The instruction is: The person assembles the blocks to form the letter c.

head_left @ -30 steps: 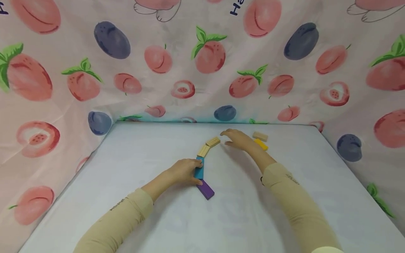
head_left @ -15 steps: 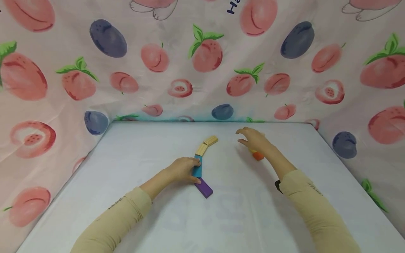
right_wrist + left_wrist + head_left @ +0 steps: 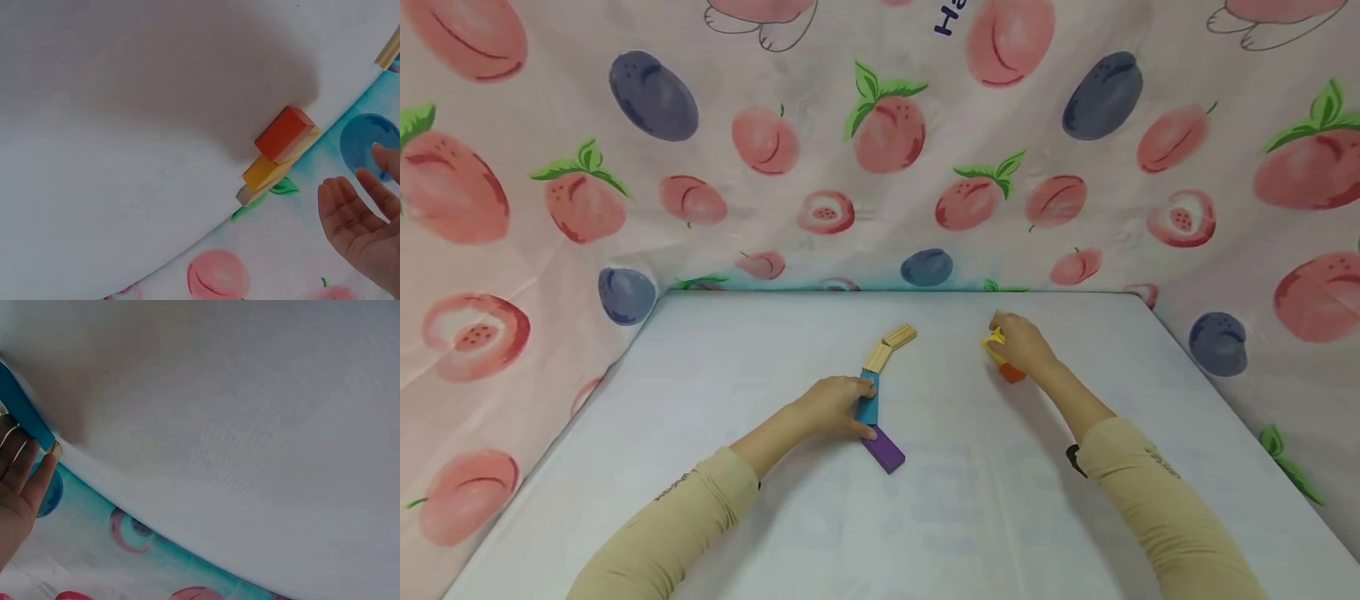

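A blue block (image 3: 868, 407) lies in a curved row, with a purple block (image 3: 886, 452) at its near end and two pale wooden blocks (image 3: 877, 357) beyond its far end. My left hand (image 3: 833, 407) rests at this row, fingertips touching the blue block and thumb by the purple one. In the left wrist view its fingers (image 3: 22, 462) lie almost straight along the blue block's side. My right hand (image 3: 1027, 343) hovers at a yellow block (image 3: 262, 171), beside an orange block (image 3: 285, 135). In the right wrist view the hand's fingers are spread apart, holding nothing.
A pale wooden block (image 3: 245, 195) lies by the yellow one, mostly hidden in the head view. The white tabletop (image 3: 760, 333) meets a fruit-printed cloth (image 3: 865, 225) at the back and sides.
My right hand has moved right, away from the row's far end, to the yellow and orange blocks. My left hand stays at the blue block. The row has not changed.
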Tool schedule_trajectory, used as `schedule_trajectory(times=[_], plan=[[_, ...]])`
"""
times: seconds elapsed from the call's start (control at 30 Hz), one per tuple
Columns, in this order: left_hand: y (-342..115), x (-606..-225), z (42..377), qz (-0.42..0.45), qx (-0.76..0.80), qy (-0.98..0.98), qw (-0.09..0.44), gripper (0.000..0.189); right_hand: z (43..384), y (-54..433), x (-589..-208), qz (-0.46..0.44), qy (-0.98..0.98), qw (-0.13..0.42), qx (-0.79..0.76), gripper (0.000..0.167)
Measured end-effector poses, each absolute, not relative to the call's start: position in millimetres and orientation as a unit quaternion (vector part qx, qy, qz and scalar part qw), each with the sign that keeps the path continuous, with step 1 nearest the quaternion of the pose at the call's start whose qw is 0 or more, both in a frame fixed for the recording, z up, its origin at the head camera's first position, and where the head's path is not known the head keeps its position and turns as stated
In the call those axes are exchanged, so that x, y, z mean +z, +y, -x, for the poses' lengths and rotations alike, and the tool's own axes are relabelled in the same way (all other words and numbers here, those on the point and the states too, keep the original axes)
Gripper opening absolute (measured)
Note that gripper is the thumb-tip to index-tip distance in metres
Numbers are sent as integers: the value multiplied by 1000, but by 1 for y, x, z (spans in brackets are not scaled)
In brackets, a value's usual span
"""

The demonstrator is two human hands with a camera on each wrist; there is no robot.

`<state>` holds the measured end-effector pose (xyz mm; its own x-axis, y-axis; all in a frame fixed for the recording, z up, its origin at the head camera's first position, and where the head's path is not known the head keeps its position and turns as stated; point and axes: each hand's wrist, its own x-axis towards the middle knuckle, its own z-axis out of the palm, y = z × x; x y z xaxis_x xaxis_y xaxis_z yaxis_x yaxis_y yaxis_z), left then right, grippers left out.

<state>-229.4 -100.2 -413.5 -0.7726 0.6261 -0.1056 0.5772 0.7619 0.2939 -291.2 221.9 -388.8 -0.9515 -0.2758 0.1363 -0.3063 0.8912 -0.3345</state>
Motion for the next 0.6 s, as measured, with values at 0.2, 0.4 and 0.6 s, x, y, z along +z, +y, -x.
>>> schedule_trajectory(times=[0.2,0.4,0.6], plan=[[-101,-413,229,-322,121,934,95,70,292,225,-398,-109,-973,42,198,33],[-103,-412,229,-316,125,936,93,71,295,223,-402,-51,-978,12,200,34],[-104,-412,229,-328,132,931,88,70,298,223,-408,-23,-978,-7,205,34]])
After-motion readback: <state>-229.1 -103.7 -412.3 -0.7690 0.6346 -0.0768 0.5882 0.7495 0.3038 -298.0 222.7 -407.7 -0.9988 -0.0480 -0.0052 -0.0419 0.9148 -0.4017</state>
